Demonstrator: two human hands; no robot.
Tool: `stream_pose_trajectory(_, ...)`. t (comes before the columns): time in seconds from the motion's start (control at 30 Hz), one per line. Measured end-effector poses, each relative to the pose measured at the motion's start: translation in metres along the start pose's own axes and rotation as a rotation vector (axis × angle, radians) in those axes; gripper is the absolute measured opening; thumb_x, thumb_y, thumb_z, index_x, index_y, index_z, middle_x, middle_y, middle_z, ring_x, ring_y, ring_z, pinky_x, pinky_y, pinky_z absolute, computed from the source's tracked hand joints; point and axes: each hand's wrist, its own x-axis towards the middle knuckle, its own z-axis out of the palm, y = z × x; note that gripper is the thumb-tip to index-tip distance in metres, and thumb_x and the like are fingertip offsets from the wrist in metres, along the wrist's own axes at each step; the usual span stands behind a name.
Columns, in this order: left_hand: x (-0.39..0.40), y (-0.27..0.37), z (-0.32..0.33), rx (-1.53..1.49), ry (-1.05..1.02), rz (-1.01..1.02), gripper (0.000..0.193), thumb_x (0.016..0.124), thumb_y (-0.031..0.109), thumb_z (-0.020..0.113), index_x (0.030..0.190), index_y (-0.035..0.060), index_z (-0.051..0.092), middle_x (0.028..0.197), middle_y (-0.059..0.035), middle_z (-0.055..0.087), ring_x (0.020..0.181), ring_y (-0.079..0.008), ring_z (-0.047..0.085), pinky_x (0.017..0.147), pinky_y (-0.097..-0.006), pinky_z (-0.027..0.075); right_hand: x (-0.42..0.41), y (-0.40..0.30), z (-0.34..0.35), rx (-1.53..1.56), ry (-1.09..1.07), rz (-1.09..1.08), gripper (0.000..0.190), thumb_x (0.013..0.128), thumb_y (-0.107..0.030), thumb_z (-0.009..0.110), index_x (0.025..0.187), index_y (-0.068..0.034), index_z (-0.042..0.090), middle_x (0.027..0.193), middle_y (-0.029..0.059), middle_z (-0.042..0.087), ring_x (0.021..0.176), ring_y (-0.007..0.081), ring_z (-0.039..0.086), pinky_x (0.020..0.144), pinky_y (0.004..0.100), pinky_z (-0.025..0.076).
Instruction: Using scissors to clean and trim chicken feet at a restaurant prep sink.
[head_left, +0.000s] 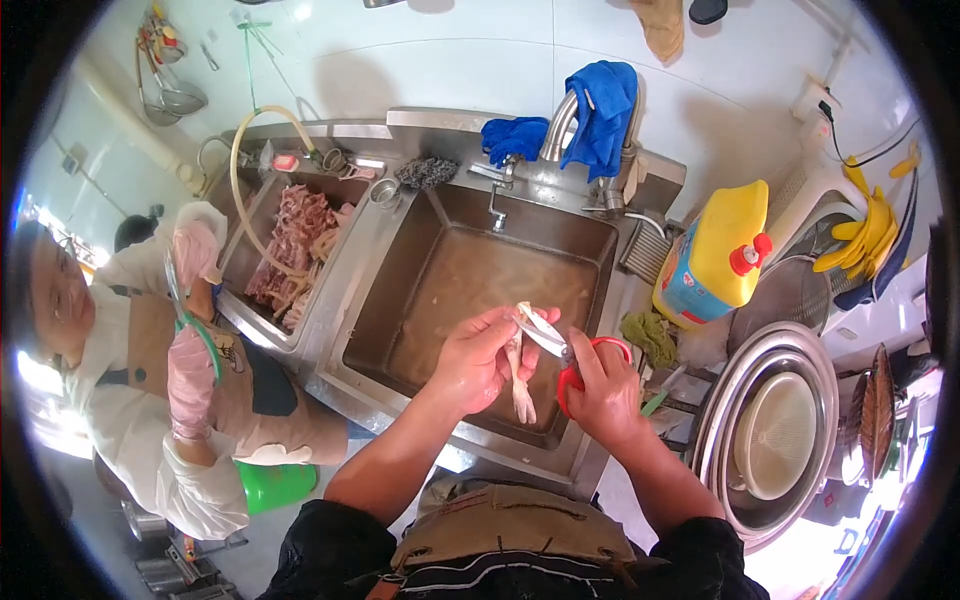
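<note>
Over a stainless steel sink basin (495, 277) holding cloudy water, my left hand (476, 364) grips a pale animal piece (519, 375), perhaps a poultry foot, whose lower end hangs down. My right hand (606, 386) has its fingers in the red handles of a pair of kitchen scissors (551, 337). The parted blades lie at the upper end of the piece, close to my left fingers; whether they touch it I cannot tell.
A co-worker (187, 360) in pink gloves holds green-handled scissors (202, 337) at the left, beside a smaller basin of raw meat (296, 232). A yellow jug (712, 255), a green cloth (649, 337) and nested steel bowls (821, 420) stand right. Blue cloths (604, 112) hang at the faucet.
</note>
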Motion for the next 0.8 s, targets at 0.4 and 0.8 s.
stream_pose_trajectory(0.4,0.001,-0.001,0.0,-0.002,-0.045,0.006,0.033,0.096,0.019,0.046,0.116,-0.0051,0.056,0.125,-0.0239,0.055,0.064,-0.0184,0.056,0.056,-0.0303,0.047,0.0,0.004,0.003,-0.038,0.03,-0.008,0.056,0.059,0.001,0.066,0.115,-0.001,0.056,0.08,0.0146,0.054,0.064,0.033,0.056,0.055,0.0409,0.047)
stream_pose_trajectory(0.8,-0.003,0.003,-0.006,0.008,0.0,-0.021,0.026,0.095,0.021,0.048,0.098,-0.002,0.059,0.107,-0.0257,0.062,0.058,-0.0212,0.054,0.052,-0.031,0.043,-0.01,0.011,0.015,0.289,0.006,0.148,0.045,0.069,-0.002,0.068,0.112,-0.001,0.054,0.079,0.0175,0.055,0.067,0.0341,0.058,0.058,0.0378,0.047)
